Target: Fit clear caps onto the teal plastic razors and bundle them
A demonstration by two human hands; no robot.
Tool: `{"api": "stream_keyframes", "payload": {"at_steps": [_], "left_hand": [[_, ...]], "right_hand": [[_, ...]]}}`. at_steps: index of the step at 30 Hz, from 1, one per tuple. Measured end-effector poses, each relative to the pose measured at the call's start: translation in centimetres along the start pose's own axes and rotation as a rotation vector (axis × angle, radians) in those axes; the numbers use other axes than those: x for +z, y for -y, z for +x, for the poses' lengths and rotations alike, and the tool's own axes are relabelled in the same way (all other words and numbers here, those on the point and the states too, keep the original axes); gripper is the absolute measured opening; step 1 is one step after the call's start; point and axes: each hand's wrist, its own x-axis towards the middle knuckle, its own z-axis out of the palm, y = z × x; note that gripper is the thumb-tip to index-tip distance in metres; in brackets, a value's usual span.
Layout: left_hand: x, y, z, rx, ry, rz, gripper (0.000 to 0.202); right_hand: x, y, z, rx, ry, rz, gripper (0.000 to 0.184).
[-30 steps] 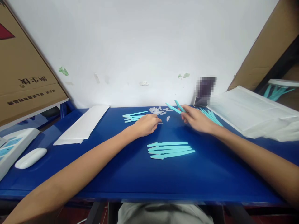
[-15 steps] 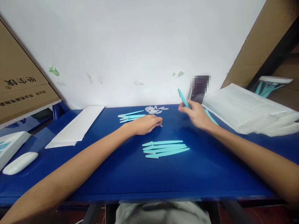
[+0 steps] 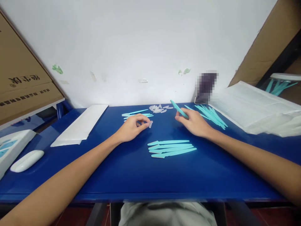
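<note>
My left hand (image 3: 131,128) is closed in a pinch on a small clear plastic cap (image 3: 150,124), just above the blue table (image 3: 131,169). My right hand (image 3: 193,122) grips one turquoise plastic stick (image 3: 178,108), its tip pointing up and to the left. Between and in front of the hands lies a neat row of several turquoise sticks (image 3: 171,148). A little heap of clear caps (image 3: 159,109) sits near the wall. Another few turquoise sticks (image 3: 135,114) lie behind my left hand.
A loose pile of turquoise sticks (image 3: 211,115) lies right of my right hand, beside white plastic bags (image 3: 254,110). A flat white packet (image 3: 81,125) and a white mouse (image 3: 27,160) are at the left. Cardboard boxes (image 3: 21,84) stand at both sides.
My left hand has lifted a clear cap off the table and drawn back a little. My right hand has come down and toward the middle with its turquoise stick.
</note>
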Motion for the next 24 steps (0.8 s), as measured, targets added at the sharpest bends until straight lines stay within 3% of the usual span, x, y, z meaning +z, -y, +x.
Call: {"api": "stream_keyframes", "payload": {"at_steps": [5,12,17,21,24], "left_hand": [[0.9,-0.7,-0.3,0.031,-0.023,0.240,0.020],[2.3,-1.6,0.4,-0.038,-0.016,0.322,0.018],[2.4,-1.1,0.5,-0.019,-0.022,0.183,0.016],[2.3,-0.9,0.4,-0.073,-0.037,0.032,0.013],[2.4,-0.9,0.4,-0.090,-0.041,-0.066,0.022]], "right_hand": [[0.3,0.1,-0.1,-0.013,0.065,-0.044,0.025],[0.3,0.4,-0.2,-0.039,0.112,-0.079,0.027],[-0.2,0.3,-0.2,-0.130,0.232,-0.170,0.044],[-0.9,0.1,-0.4,-0.256,0.372,-0.256,0.045],[-1.0,0.0,-0.5,-0.357,0.413,-0.316,0.047]]}}
